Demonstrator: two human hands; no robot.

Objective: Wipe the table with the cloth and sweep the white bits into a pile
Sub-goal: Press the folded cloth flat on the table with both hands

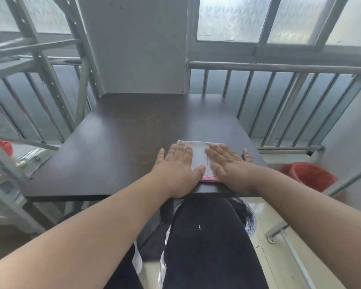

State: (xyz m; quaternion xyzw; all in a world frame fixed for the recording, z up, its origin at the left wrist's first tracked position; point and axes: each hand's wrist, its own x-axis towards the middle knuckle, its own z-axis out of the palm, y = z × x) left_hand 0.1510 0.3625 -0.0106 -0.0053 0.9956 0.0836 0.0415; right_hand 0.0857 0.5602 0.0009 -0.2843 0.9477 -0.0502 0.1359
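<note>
Both hands lay flat and spread, palms down, on the cloth (198, 157). The left hand (176, 163) covered the left part of it, with the thumb pointing to the right across the near middle. The right hand (227, 163) covered the right part, and its little finger reached past the right edge of the cloth and touched the bare table (123, 142). Neither hand pinched the fabric; they only pressed on it from above.

The cloth was a pale folded rectangle with a pink stitched hem at its near edge and a thin red line running from near to far. It lay close to the near edge of the table, to the right of the middle. Its long axis seemed to run left to right, but the hands hid much of it, so this was not certain.

From the hands, almost all of the dark surface stretched away to the far side and to the left; on the right the table ended just beside the right hand. So the coming wipe would probably need to go far and left, and the left hand was nearer to that open area.

No white bits could be seen on the table; they were perhaps too small to tell, or hidden under the cloth. A red bucket (308, 174) stood on the floor to the right.
</note>
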